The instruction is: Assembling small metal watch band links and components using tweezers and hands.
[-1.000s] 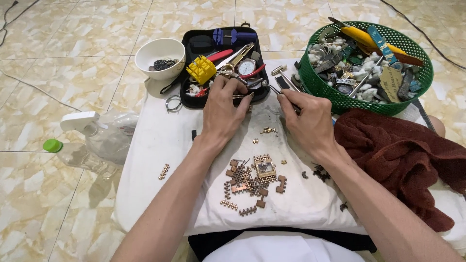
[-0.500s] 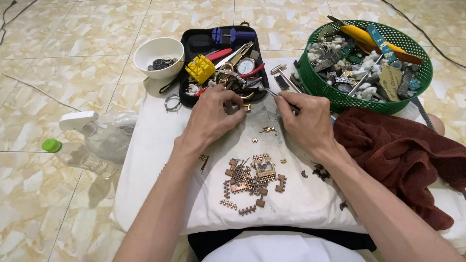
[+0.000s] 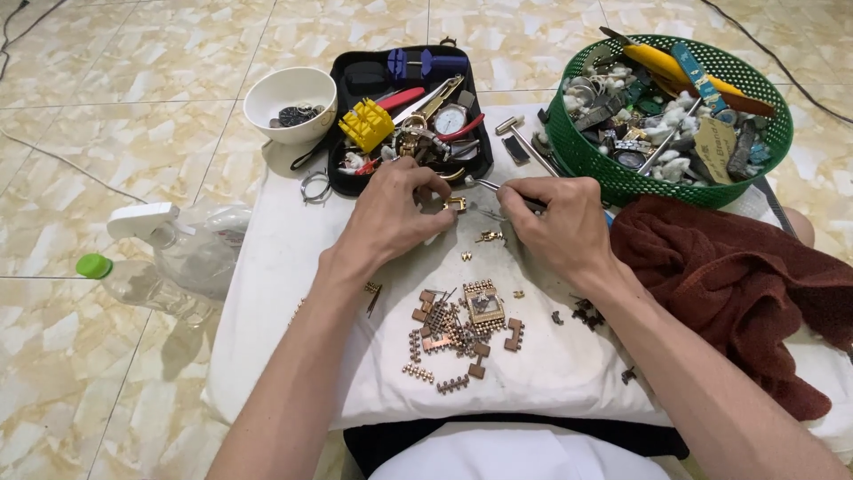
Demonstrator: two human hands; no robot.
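While my left hand pinches a small gold link just above the white cloth, my right hand grips tweezers beside it, hands close for steadiness.

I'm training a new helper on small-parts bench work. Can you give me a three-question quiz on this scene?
1. True or false: the right hand holds a thin metal tool.
2. What does the left hand pinch? A) small gold link B) yellow block C) white bowl
3. Which colour is the basket of parts?

Key: 1 true; 2 A; 3 green.
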